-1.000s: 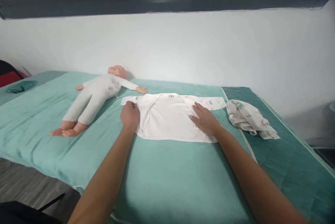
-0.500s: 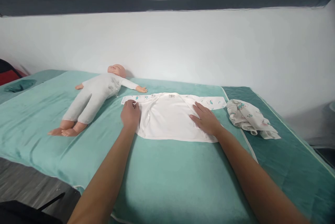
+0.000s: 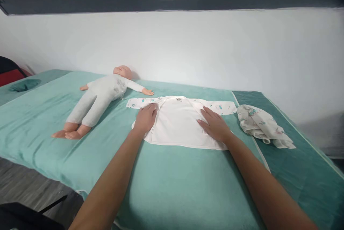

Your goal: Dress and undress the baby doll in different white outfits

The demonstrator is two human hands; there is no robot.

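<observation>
A white baby shirt [image 3: 178, 126] with patterned sleeves lies spread open on the green bed cover, its sleeves stretched out to both sides and a small label at the collar. My left hand [image 3: 146, 117] rests flat on the shirt's left side, just below the left sleeve, fingers extended. On the right side, my right hand [image 3: 215, 124] lies flat with its fingers stretched out over the fabric, below the right sleeve. Neither hand grips the cloth. To the left a baby doll [image 3: 106, 86] in a white body lies on its back, one arm reaching toward the left sleeve.
A crumpled patterned garment [image 3: 264, 124] sits right of the shirt on a darker green part of the bed cover [image 3: 172, 183]. A white wall [image 3: 188, 47] stands behind the bed. A black object [image 3: 24, 217] is at the lower left, a red and black item [image 3: 10, 74] at the far left.
My left hand has moved right from the shirt's left edge onto its side panel, and its curled fingers have flattened out. My right hand stays in place on the shirt.
</observation>
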